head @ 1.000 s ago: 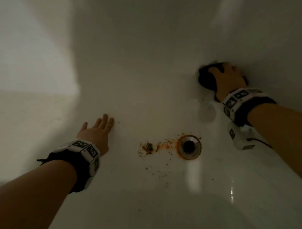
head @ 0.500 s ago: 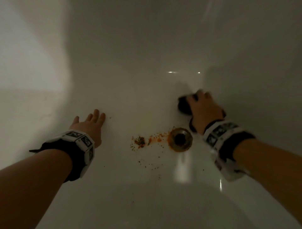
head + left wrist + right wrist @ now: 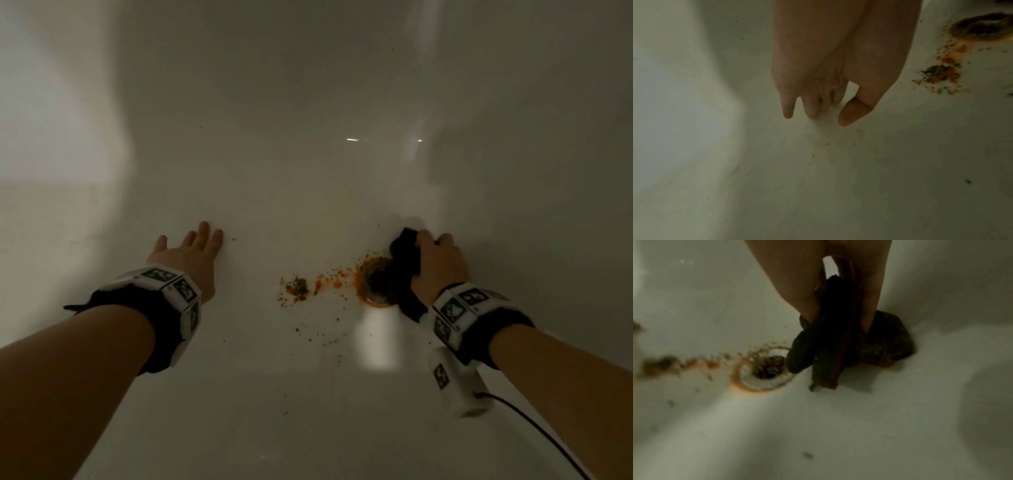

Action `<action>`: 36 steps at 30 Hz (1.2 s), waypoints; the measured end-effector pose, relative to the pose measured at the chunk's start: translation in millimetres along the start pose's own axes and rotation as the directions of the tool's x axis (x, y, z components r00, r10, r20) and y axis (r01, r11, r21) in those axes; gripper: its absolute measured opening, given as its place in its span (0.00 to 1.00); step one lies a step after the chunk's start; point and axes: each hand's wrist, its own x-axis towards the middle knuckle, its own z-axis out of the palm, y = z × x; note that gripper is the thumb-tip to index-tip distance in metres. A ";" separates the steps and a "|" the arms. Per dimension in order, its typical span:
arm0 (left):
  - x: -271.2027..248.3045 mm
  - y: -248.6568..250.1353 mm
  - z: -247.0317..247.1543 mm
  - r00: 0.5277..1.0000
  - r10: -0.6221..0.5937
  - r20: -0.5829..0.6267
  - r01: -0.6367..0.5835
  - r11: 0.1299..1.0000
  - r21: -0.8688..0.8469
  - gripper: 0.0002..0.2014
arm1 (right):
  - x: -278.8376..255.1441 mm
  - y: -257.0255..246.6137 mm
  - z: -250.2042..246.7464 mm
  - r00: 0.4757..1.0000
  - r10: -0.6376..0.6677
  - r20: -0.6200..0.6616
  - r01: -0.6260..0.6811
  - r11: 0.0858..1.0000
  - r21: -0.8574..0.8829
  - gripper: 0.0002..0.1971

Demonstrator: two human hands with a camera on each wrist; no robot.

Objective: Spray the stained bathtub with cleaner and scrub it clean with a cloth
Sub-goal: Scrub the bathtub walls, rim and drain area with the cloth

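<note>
I look down into a white bathtub (image 3: 308, 394). Its floor carries an orange and green stain (image 3: 298, 289) that runs right to the rust-ringed drain (image 3: 375, 286). My right hand (image 3: 438, 263) grips a dark ribbed cloth (image 3: 404, 270) and presses it on the tub floor at the drain's right edge; the cloth (image 3: 824, 344) overlaps the drain (image 3: 764, 368) rim in the right wrist view. My left hand (image 3: 191, 257) lies flat on the tub floor left of the stain, fingers (image 3: 809, 107) straight and holding nothing. No spray bottle is in view.
The tub walls rise on the left (image 3: 51, 171) and the right (image 3: 548, 171). Small dark specks (image 3: 322, 339) lie scattered on the floor below the stain. A cable (image 3: 534, 425) trails from my right wrist device.
My right hand has dragged the cloth down from the right wall to the drain's edge. The left hand has stayed flat in place.
</note>
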 end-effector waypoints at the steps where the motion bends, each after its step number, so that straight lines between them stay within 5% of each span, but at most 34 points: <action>1: 0.2 0.3 0.6 1.000 0.001 -0.004 -0.001 1.000 -0.003 0.40 | -5.1 8.1 -2.6 0.999 -0.014 -0.035 0.014 1.000 0.002 0.33; 4: -0.5 1.4 0.0 1.000 0.000 -0.007 0.000 1.000 0.000 0.39 | -26.1 31.4 -3.4 0.992 0.064 -0.106 -0.078 0.988 -0.131 0.32; 7: 0.3 -0.5 -0.2 1.000 0.005 -0.006 -0.005 1.000 0.006 0.39 | -43.5 33.1 13.4 0.988 0.155 0.009 -0.148 0.958 -0.245 0.38; 13: -0.5 -0.8 1.4 1.000 0.018 -0.009 -0.018 1.000 0.002 0.39 | -44.0 2.2 46.3 0.954 0.263 0.144 -0.278 0.956 0.097 0.36; 15: -0.7 -1.1 4.1 0.999 0.026 -0.023 -0.027 1.000 -0.014 0.39 | -47.9 -10.4 47.6 0.979 0.180 0.097 -0.198 0.952 0.231 0.30; 18: -0.3 -2.9 6.2 0.999 0.032 -0.038 -0.033 0.999 -0.022 0.40 | -72.1 -43.1 53.4 0.987 -0.163 0.016 0.153 0.953 0.261 0.24; 20: 0.1 -2.8 6.0 0.999 0.034 -0.041 -0.035 0.999 -0.002 0.40 | -94.8 -69.3 63.0 0.878 -0.460 0.131 0.403 0.859 0.316 0.21; 22: 0.5 -2.0 5.2 0.998 0.037 -0.043 -0.037 0.999 0.011 0.40 | -113.7 -89.3 79.0 0.639 -0.684 0.351 0.604 0.729 0.321 0.22; 24: 0.6 -1.6 5.0 0.999 0.037 -0.040 -0.036 0.999 0.009 0.41 | -127.6 -100.7 100.2 0.398 -0.713 0.577 0.747 0.617 0.247 0.25; 25: 0.7 -1.6 5.4 0.999 0.037 -0.038 -0.036 0.999 0.007 0.41 | -134.3 -103.3 109.5 0.361 -0.675 0.643 0.778 0.598 0.191 0.24; 31: 0.4 -1.8 5.4 0.998 0.044 -0.042 -0.044 0.999 -0.003 0.41 | -107.5 -86.0 118.3 0.473 -0.734 0.486 0.840 0.542 0.000 0.23; 33: 0.0 -1.8 6.1 0.998 0.040 -0.042 -0.041 0.999 -0.006 0.41 | -76.2 -75.5 101.3 0.588 -0.747 0.310 0.793 0.607 -0.041 0.24; 36: -0.5 -0.6 6.1 0.998 0.040 -0.044 -0.040 0.999 -0.007 0.41 | -39.1 -62.3 60.4 0.799 -0.587 0.133 0.600 0.792 -0.108 0.29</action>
